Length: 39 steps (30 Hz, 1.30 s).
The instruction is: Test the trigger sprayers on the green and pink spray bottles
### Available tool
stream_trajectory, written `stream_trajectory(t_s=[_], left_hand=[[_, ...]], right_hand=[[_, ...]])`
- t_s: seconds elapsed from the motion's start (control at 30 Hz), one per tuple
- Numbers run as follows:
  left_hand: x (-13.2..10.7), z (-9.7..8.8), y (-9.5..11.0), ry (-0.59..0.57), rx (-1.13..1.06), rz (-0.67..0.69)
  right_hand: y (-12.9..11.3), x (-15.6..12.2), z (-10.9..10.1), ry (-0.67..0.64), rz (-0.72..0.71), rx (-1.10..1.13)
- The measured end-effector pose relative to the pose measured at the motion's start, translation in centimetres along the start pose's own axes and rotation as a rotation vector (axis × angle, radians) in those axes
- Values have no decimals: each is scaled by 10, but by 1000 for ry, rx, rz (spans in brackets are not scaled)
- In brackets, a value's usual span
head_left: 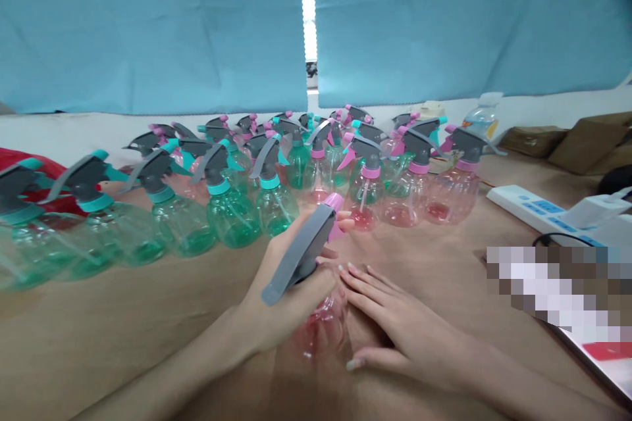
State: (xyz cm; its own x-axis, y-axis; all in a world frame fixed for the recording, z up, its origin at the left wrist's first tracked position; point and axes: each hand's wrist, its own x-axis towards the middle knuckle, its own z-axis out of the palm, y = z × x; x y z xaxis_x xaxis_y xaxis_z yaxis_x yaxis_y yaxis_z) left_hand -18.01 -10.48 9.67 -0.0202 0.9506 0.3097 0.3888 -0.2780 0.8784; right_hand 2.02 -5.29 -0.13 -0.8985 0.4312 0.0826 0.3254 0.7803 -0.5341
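A clear pink spray bottle (323, 322) with a grey and pink spray head (303, 253) stands on the brown table in front of me. My left hand (284, 286) wraps round its neck, just under the spray head, with fingertips showing past the pink trigger. Stretched out flat, my right hand (390, 316) lies to the right of the bottle, its fingertips close to the neck and my left thumb. Whether they touch, I cannot tell. The bottle's upper body is partly hidden by my left hand.
Several green spray bottles (232, 220) line the left and middle, with several pink spray bottles (451, 191) at right. A white power strip (533, 210) and a blurred-out flat object (567, 296) lie at right. Brown boxes (587, 145) stand behind, before a blue curtain (459, 20).
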Motion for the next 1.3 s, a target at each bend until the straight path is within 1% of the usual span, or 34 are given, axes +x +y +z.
stream_trajectory(t_s=[0.17,0.47,0.67,0.83,1.03,1.3], left_hand=[[7,-3,-1,-36,-10,32],[24,-9,-14,17,21,78],[24,-8,-12,28,42,80],[24,-8,-11,18,11,87],[24,-7,-9,13,9,92],[24,-8,-10,-15,0,88]], right_hand=[[-1,0,-1,-15,38,8],[-3,0,-4,-40,73,18],[-4,1,-4,-61,83,12],[-4,1,-5,-84,92,5],[-1,0,-3,-46,68,26],[-1,-1,-2,-33,69,24]])
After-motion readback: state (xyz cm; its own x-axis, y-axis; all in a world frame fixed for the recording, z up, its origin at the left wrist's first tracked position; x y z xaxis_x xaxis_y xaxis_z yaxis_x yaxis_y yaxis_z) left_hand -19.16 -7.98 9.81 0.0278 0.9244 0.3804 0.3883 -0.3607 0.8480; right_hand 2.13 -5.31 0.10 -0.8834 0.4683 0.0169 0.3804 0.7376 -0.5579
